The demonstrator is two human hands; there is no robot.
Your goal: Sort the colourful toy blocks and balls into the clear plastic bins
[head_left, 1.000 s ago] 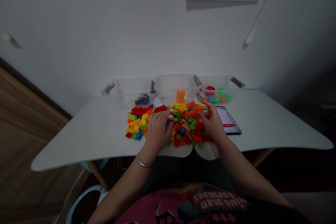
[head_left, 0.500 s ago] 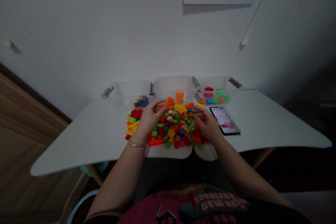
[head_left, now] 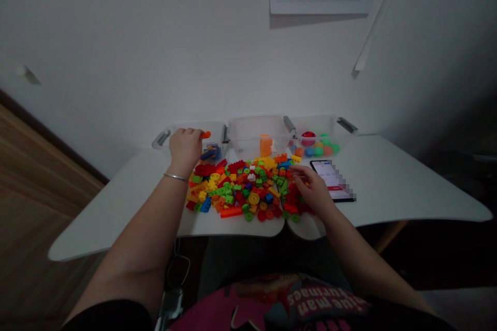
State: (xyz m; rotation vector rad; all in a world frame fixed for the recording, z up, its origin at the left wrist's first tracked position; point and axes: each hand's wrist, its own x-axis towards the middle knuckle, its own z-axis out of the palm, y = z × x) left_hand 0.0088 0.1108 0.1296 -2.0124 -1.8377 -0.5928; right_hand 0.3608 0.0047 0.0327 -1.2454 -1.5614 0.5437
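Observation:
My left hand [head_left: 186, 149] is closed on an orange toy piece [head_left: 206, 135], held over the left clear bin [head_left: 178, 126]; most of the piece is hidden by the fingers. In that bin lie blue and yellow toy parts [head_left: 210, 152]. My right hand [head_left: 313, 190] rests by the right side of a heaped pile of coloured building blocks [head_left: 236, 186], its fingers loosely curved and apart, touching or just above the blocks. I see nothing held in it. Wheels and gear-like rounds are mixed into the heap.
A middle clear bin [head_left: 256, 126] has an orange block [head_left: 266, 145] at its front. Coloured balls [head_left: 318, 150] fill part of the right clear bin [head_left: 330, 123]. A phone [head_left: 334, 181] lies right of my right hand on the white table [head_left: 404, 181].
My left hand has moved left and away from me, from the pile to the left bin, carrying the orange piece. My right hand has barely moved.

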